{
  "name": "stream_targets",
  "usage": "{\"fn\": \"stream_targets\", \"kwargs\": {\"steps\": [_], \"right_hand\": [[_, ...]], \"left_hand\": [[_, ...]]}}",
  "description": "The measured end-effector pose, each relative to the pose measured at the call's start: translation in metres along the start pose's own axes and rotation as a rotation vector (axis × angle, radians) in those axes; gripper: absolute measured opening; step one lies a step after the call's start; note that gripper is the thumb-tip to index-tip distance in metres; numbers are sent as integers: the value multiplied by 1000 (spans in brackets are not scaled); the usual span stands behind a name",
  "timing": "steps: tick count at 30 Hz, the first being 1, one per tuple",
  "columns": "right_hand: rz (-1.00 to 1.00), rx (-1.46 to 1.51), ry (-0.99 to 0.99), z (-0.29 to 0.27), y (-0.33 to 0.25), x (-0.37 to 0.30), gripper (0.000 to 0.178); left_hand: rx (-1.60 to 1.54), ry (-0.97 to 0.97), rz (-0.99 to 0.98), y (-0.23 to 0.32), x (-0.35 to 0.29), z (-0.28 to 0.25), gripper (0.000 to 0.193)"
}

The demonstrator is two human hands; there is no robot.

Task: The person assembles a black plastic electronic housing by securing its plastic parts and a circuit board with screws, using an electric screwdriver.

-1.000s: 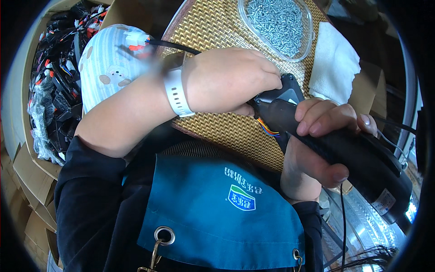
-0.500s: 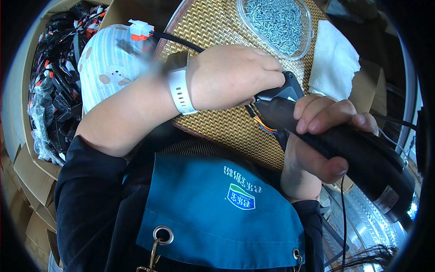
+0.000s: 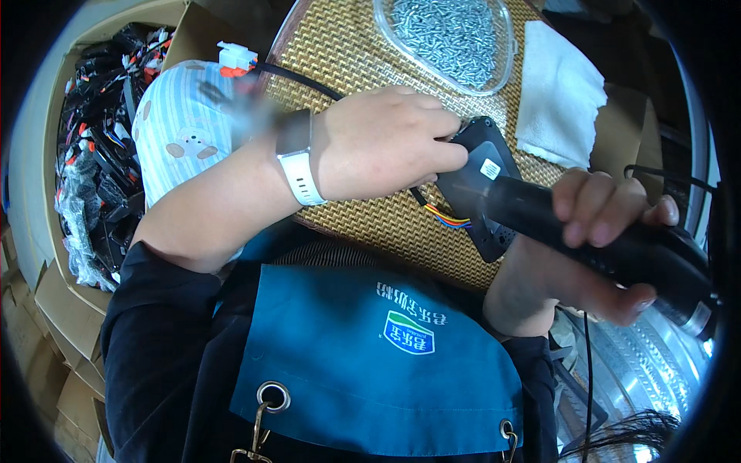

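Observation:
My left hand (image 3: 390,143) is closed on the upper left edge of a flat black plastic housing (image 3: 502,143), which lies tilted on a woven mat (image 3: 370,220). A small pale sticker marks its face. Red, yellow and blue wires (image 3: 448,218) come out beside the housing. My right hand (image 3: 598,204) wraps round a thick black electric screwdriver (image 3: 532,212). The tool's narrow end hangs over the housing's lower part; whether its tip touches cannot be made out. A black cable with a white and orange connector (image 3: 237,58) extends beyond my left wrist.
A clear plastic tub of small silver screws (image 3: 448,42) sits on the mat's far side. Right of it lies a white cloth (image 3: 559,92). At the left stand a carton of black wired parts (image 3: 96,177) and a light-blue striped cover (image 3: 181,119). Thin cables run at the right.
My right hand has drawn the screwdriver to the right, uncovering more of the housing and its sticker. My left hand still grips the housing, slightly farther left. The whole view has shifted a little.

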State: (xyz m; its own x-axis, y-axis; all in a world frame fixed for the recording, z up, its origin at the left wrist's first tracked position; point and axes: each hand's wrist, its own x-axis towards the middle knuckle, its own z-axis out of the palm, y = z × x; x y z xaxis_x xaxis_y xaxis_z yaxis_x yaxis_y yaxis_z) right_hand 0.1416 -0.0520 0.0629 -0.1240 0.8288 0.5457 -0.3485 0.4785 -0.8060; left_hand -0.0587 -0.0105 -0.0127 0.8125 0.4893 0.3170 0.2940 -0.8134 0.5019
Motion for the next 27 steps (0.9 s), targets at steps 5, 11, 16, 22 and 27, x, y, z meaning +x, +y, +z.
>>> {"fn": "stream_targets", "kwargs": {"steps": [5, 11, 16, 22, 27], "right_hand": [[-47, 204, 172, -24, -29, -2, 61], [-60, 162, 400, -36, -53, -42, 60], [38, 130, 592, -53, -78, -81, 57], [48, 176, 749, -60, -96, -101, 55], [156, 162, 790, -64, -103, -123, 57]], "left_hand": [[69, -62, 10, 6, 7, 0, 18], [93, -108, -111, 17, 13, -8, 12], [128, 59, -174, 21, 42, -46, 12], [348, -74, -137, 0, 83, -57, 30], [159, -347, 195, 54, 70, -29, 70]]}}
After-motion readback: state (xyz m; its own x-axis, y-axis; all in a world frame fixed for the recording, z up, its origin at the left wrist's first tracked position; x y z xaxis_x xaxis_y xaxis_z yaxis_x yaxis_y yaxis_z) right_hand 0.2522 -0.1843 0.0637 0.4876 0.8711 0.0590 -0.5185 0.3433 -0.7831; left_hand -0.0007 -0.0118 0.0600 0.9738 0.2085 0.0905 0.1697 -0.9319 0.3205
